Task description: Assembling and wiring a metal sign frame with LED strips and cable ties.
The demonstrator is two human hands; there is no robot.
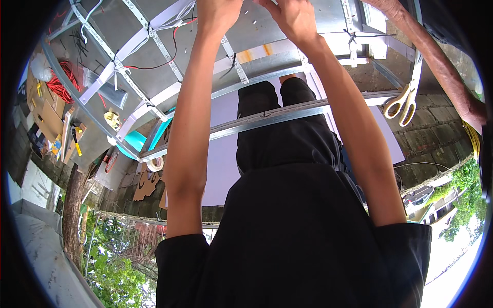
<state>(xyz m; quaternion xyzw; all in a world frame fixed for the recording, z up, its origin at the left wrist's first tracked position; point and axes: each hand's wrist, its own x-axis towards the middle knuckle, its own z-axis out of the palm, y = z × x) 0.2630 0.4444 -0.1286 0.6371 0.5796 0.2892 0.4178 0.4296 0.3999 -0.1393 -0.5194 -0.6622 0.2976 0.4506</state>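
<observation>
My left hand (220,15) and my right hand (297,20) reach forward to the top edge, where the picture cuts off most of their fingers. Whatever they hold or touch lies out of sight. Below them spreads a metal frame (267,117) of bars, crossed by white strips (162,51) with small light modules. A thin red and black wire (172,57) loops between strips left of my left forearm. Scissors (403,105) with cream handles rest against the frame at the right, beyond my right forearm.
Another person's forearm (436,54) comes in from the right. At the left lie a red cable coil (64,79), a plastic bag (109,91), cardboard (47,115) and a yellow-black cutter (76,139). A tape roll (155,164) sits beside the frame's near bar.
</observation>
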